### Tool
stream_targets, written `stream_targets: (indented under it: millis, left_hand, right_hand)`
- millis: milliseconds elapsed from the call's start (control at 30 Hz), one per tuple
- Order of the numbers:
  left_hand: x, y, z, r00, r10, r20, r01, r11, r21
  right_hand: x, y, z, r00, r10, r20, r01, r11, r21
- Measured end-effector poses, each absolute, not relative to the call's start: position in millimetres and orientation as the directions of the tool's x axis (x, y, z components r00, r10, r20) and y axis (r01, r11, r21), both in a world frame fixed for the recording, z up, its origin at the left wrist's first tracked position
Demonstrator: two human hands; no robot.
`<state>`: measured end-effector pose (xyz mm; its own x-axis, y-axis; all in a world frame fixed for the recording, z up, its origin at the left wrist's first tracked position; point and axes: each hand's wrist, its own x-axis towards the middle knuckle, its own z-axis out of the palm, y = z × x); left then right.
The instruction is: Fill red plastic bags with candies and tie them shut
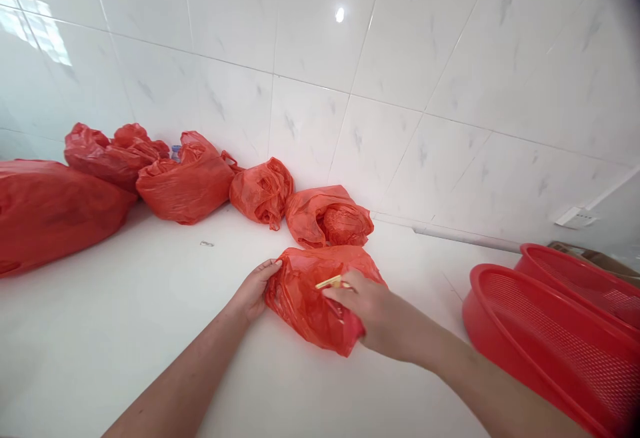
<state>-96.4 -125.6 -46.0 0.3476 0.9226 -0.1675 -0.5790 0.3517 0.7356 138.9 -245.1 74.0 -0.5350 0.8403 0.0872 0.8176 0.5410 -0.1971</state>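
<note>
I see my left hand (255,288) and right hand (373,315) both pinching the red bag (305,291); more bags (327,218) crowd behind, baskets (550,338) sit right (surface (125,318) white).

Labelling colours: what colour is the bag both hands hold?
Red-orange, translucent bag; clearest in the head view.

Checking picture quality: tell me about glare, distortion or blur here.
Head view: a bright glare spot and window reflection on the wall tiles; tile lines bow toward the edges; the top right corner is dark; the bag looks sharp.
</note>
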Motion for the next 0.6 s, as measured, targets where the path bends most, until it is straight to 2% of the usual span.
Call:
stream_targets:
  millis: [133, 267, 433, 600]
  left_hand:
    - [-98.0, -125.3, -44.2, 0.4, 0.904, -0.151, -0.563, 0.372, 0.738]
    - [-99.8, -123.0, -46.3, 0.423, 0.895, -0.138, -0.559, 0.378, 0.738]
    - [-100.1, -120.0, -50.3, 0.426, 0.894, -0.142, -0.547, 0.379, 0.747]
    - [-99.7, -121.9, -47.6, 0.423, 0.893, -0.153, -0.541, 0.384, 0.748]
  right_hand:
    - [110.1, -204.4, 35.2, -0.569, 0.822, -0.008, 0.821, 0.568, -0.063]
    - [108.0, -172.4, 14.0, -0.568, 0.822, 0.038, 0.822, 0.569, -0.01]
    - [121.8, -174.2, 16.3, -0.479, 0.874, 0.087, 0.868, 0.486, -0.104]
    - [144.0, -210.7, 36.8, -0.374, 0.911, 0.175, 0.861, 0.411, -0.301]
